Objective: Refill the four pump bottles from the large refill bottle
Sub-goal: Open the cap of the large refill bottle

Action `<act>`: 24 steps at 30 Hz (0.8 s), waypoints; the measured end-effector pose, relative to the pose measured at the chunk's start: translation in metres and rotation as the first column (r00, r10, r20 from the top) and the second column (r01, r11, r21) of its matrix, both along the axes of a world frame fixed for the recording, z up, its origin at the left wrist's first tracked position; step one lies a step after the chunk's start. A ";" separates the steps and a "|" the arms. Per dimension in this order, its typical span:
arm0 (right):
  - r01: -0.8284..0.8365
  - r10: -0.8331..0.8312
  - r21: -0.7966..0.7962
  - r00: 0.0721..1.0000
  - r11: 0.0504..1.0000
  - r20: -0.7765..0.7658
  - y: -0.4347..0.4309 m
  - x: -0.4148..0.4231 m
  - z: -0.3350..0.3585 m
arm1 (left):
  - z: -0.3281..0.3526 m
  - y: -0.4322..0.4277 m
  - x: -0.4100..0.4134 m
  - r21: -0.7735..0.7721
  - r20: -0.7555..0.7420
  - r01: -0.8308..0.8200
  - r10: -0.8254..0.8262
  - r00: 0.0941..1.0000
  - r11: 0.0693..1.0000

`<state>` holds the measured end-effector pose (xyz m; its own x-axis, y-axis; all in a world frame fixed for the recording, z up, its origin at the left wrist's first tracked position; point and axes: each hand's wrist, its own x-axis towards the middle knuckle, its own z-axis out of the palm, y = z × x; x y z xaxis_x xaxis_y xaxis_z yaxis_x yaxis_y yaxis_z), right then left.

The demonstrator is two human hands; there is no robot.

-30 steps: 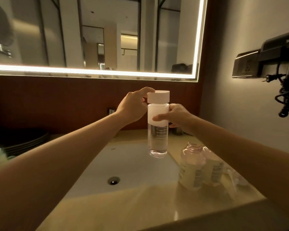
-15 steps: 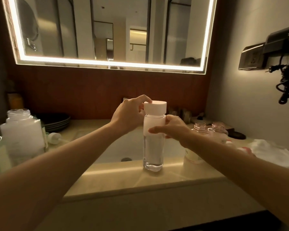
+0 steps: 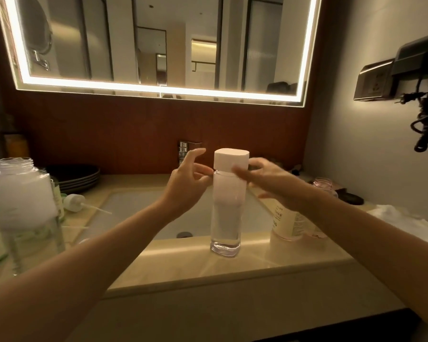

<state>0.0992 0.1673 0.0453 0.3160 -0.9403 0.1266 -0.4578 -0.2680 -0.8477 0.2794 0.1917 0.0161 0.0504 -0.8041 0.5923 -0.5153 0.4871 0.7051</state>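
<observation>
The capped bottle (image 3: 225,213) is flanked by the left hand (image 3: 185,186), spread, empty; the hold of the right hand (image 3: 274,186) (blurred, at the cap (image 3: 231,157)) cannot be told.

Between the left hand (image 3: 185,183) and right hand (image 3: 274,186) a capped bottle (image 3: 225,213) stands on the counter (image 3: 183,265), the sink (image 3: 139,206) behind it. A large bottle (image 3: 22,193) stands well left; two open bottles (image 3: 286,223) sit under the right wrist.

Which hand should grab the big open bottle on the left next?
Probably left: the left hand is open, on the side of the big open bottle; the right hand lies beyond the capped bottle and would cross it.
</observation>
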 end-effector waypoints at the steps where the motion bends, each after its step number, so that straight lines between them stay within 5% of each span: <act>1: 0.030 -0.028 -0.044 0.998 0.999 0.048 0.000 0.000 0.005 | -0.005 -0.001 0.000 0.080 -0.080 0.060 -0.054 0.995 0.995; 4: 0.081 -0.073 -0.231 0.996 0.969 0.041 -0.003 0.003 0.020 | -0.026 -0.005 0.000 0.258 -0.187 0.235 -0.190 0.964 0.937; 8: 0.018 -0.081 -0.410 0.987 0.912 -0.137 -0.007 0.015 0.032 | -0.041 -0.009 -0.015 0.284 -0.227 0.318 -0.259 0.939 0.905; 13: -0.039 -0.057 -0.430 0.976 0.902 -0.210 -0.011 0.025 0.036 | -0.051 -0.017 -0.035 0.164 -0.169 0.148 -0.120 0.978 0.975; 19: -0.200 0.139 -0.236 0.958 0.951 -0.252 -0.012 0.014 0.045 | -0.053 -0.018 -0.033 0.097 -0.068 0.082 -0.076 0.995 0.992; 24: -0.161 -0.076 -0.430 0.872 0.888 -0.483 -0.010 0.022 0.048 | -0.055 -0.019 -0.033 0.075 -0.060 0.052 -0.047 0.997 0.996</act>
